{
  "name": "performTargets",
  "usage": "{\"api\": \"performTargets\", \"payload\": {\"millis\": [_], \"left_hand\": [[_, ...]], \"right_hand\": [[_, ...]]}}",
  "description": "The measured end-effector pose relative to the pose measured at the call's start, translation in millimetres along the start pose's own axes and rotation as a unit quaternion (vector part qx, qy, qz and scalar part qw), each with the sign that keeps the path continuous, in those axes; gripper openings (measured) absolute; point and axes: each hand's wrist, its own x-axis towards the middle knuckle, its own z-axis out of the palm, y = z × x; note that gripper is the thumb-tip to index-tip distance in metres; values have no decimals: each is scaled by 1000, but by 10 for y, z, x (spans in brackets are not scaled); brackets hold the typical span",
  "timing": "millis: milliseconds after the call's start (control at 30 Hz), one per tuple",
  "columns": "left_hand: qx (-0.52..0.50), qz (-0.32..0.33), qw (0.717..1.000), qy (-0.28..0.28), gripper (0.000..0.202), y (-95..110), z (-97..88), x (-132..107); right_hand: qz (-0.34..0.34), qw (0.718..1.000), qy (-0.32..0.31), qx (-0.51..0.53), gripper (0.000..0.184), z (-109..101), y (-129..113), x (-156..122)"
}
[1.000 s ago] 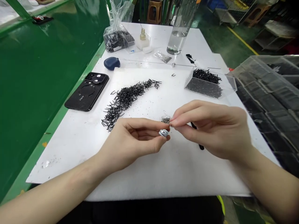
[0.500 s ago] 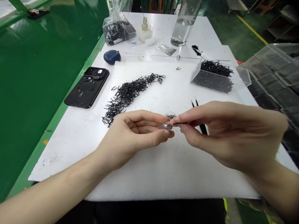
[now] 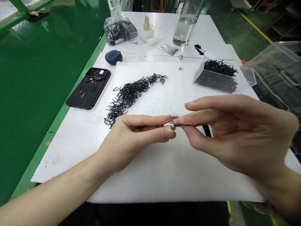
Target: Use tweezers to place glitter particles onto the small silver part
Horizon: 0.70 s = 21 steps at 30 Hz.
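In the head view, a small silver part (image 3: 169, 125) is being pinched tight between the thumb and forefinger of the left hand (image 3: 134, 138), just above the white foam mat (image 3: 164, 175) and near its middle. A thin black piece (image 3: 184, 125) is being gripped narrowly between the thumb and forefinger of the right hand (image 3: 225, 131), with the other fingers being held out straight above; its tip is being kept right against the silver part, though it cannot be told whether it has entered it. A small patch of dark specks (image 3: 174, 117) is being shown on the mat just behind the fingertips, and black tweezers (image 3: 207, 130) are being largely hidden behind the right hand. Further back, a long heap of black clips (image 3: 131, 94) is being displayed across the mat, well apart from both hands. A phone (image 3: 88, 88) is being seen lying flat to the left of the mat, with a blue case (image 3: 113, 57) beyond it. A clear box (image 3: 244, 78) of more black clips is being seen tilted at the right rear, and a plastic bag (image 3: 117, 28) and a water bottle (image 3: 185, 25) are being seen at the far edge.
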Motion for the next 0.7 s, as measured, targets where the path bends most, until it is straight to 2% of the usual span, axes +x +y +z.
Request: {"api": "performTargets", "payload": {"millis": [433, 700], "left_hand": [[-2, -10, 1000, -7, 21, 23, 7, 14], [-31, -18, 999, -19, 26, 8, -17, 7]], "right_hand": [[-12, 1000, 10, 6, 53, 18, 27, 0], [19, 1000, 7, -5, 42, -2, -3, -28]]}}
